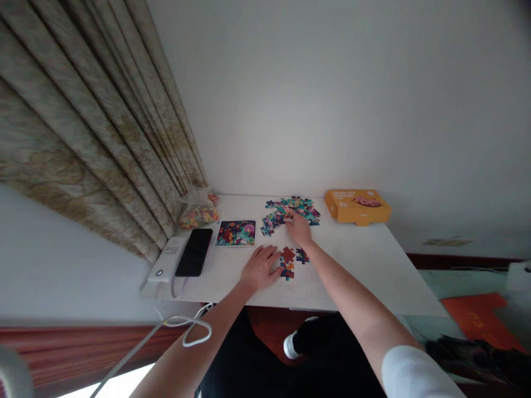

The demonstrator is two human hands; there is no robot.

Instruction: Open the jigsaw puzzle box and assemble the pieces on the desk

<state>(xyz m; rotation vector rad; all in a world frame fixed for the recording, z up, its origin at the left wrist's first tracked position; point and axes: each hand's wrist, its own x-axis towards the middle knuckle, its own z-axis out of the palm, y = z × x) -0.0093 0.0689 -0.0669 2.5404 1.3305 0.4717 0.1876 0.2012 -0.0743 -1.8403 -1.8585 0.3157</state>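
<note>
My left hand (260, 268) rests flat on the white table (352, 271), its fingertips beside a small group of assembled jigsaw pieces (287, 262). My right hand (298, 229) reaches into a larger scattered patch of multicoloured jigsaw pieces (290, 211), with its fingertips down among them. Whether those fingers hold a piece is hidden. Left of the hands lies a colourful picture card (235, 232). Two more pieces (302, 255) sit just right of the small group.
A black phone (194, 252) lies on a white power bank (166, 258) at the table's left end, near a plastic bag of colourful items (199, 217). An orange box (357, 207) stands at the back right. A patterned curtain (103, 138) hangs left; a white cable (186, 330) loops below.
</note>
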